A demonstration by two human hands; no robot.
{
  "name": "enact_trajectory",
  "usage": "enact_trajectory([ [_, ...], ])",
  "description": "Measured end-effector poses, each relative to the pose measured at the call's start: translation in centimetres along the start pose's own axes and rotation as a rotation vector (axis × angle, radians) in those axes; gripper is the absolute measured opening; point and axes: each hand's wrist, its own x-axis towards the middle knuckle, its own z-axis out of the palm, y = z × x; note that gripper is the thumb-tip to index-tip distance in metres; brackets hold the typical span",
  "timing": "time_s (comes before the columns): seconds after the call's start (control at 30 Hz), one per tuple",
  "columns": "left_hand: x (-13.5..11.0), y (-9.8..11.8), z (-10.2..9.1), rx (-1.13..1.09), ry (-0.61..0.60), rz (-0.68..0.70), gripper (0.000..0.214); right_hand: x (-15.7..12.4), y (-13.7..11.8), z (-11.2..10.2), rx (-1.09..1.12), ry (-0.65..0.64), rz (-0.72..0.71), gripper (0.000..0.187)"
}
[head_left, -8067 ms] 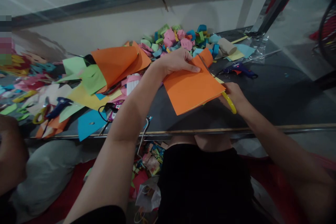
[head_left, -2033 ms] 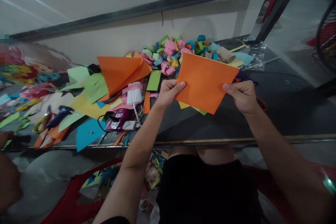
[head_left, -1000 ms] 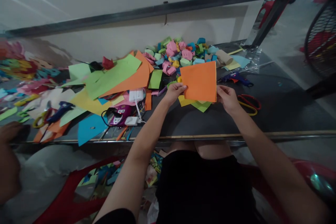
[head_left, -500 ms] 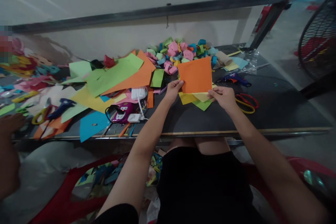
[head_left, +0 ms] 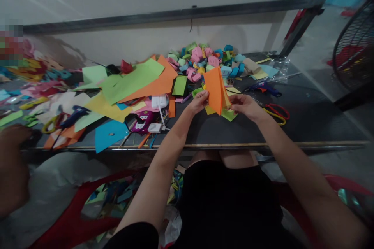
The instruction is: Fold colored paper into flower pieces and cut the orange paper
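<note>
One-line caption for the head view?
Both hands, left hand and right hand, hold orange paper upright over the table.

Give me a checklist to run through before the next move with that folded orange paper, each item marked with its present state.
1. Both hands on the paper: ok. The left hand and right hand pinch the folded orange paper at its lower edge.
2. Paper clear of the table: ok, held upright above it.
3. Layers lined up: cannot tell, seen nearly edge-on.
4. Scissors within reach: ok. The red and yellow scissors lie just right of the right hand.
5. Space under the paper free: not ok, yellow and green scraps lie there.
6. Glue gun out of the way: ok, behind the scissors.
</note>
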Motion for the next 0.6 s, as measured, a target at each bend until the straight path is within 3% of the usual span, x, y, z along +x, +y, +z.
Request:
enact_trajectory([
  [0.17,0.1,0.1,0.0,-0.049,-0.029,0.071,0.045,-0.1,-0.2,0.9,-0.127,0.269,-0.241,0.053],
  [0.3,0.6,0.1,-0.3,-0.092,0.041,0.136,0.044,-0.3,-0.3,0.9,-0.377,0.428,-0.388,0.047],
  [0.43,0.7,-0.1,-0.3,-0.063,0.109,0.137,0.038,-0.6,-0.3,0.4,-0.664,0.469,-0.400,0.039],
  [0.6,1.1,-0.2,-0.3,-0.055,0.181,0.190,0.037,0.3,0.2,-2.5,-0.850,0.712,-0.344,0.036],
])
